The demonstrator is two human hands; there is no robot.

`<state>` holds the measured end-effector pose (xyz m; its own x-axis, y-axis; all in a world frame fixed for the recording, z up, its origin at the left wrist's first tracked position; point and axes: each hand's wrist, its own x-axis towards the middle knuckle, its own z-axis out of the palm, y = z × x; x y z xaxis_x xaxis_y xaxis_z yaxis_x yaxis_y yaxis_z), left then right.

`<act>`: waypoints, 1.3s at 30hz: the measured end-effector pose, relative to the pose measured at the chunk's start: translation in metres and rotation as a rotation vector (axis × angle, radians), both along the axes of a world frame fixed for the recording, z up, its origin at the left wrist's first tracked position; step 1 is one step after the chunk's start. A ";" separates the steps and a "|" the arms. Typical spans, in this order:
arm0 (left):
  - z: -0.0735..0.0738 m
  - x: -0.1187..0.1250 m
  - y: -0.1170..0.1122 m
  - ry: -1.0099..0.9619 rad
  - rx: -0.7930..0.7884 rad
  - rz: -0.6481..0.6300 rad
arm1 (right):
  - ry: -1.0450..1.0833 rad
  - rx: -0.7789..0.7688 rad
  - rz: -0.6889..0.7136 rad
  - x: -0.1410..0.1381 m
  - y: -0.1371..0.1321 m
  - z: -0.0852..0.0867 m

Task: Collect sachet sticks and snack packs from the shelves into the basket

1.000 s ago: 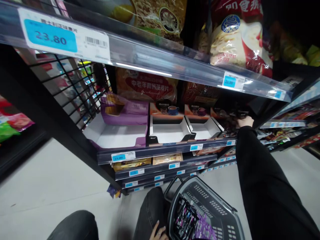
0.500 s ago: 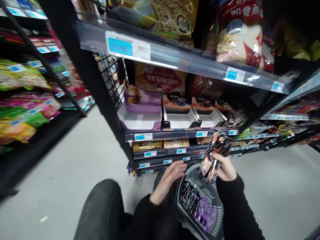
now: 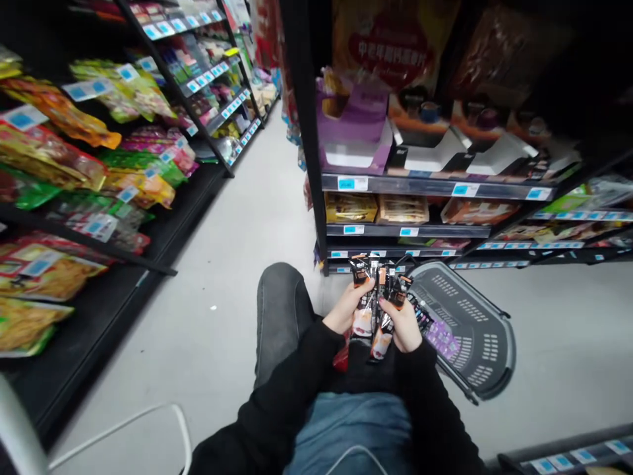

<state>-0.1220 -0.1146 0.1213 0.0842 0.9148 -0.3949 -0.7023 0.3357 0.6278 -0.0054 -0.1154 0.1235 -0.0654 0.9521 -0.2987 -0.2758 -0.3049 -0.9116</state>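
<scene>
Black stick packets with orange tops and a cup picture are held up in front of my lap by both hands. My left hand [image 3: 347,309] is closed round some stick packets [image 3: 363,321] on the left. My right hand [image 3: 406,324] pinches more packets [image 3: 382,340] beside them, thumb on top. How many each hand holds I cannot tell, as they overlap. Just right of my right hand, a grey shopping basket [image 3: 487,310] on the floor holds purple packets [image 3: 444,338] and dark ones, partly hidden by my sleeve.
Ahead is a black shelf with a purple display box [image 3: 352,128] and cut-open white-lined cartons [image 3: 435,155]. Lower shelves carry gold packs [image 3: 351,207]. At the left, a rack holds bagged snacks [image 3: 143,188]. A white cable [image 3: 123,422] loops at lower left.
My left hand, open beside the basket before, now grips packets. My right hand has brought its packets from over the basket to my lap. The basket now appears farther right; the view has shifted.
</scene>
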 end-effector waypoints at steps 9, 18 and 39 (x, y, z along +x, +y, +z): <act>-0.064 -0.012 -0.011 -0.003 -0.237 0.023 | 0.089 -0.152 -0.008 0.007 -0.011 -0.056; -0.080 -0.028 -0.009 -0.012 -0.165 -0.015 | -0.034 -0.079 -0.010 0.000 0.000 -0.076; -0.082 -0.035 -0.010 0.170 0.021 -0.015 | 0.331 -0.316 0.181 0.025 0.015 -0.080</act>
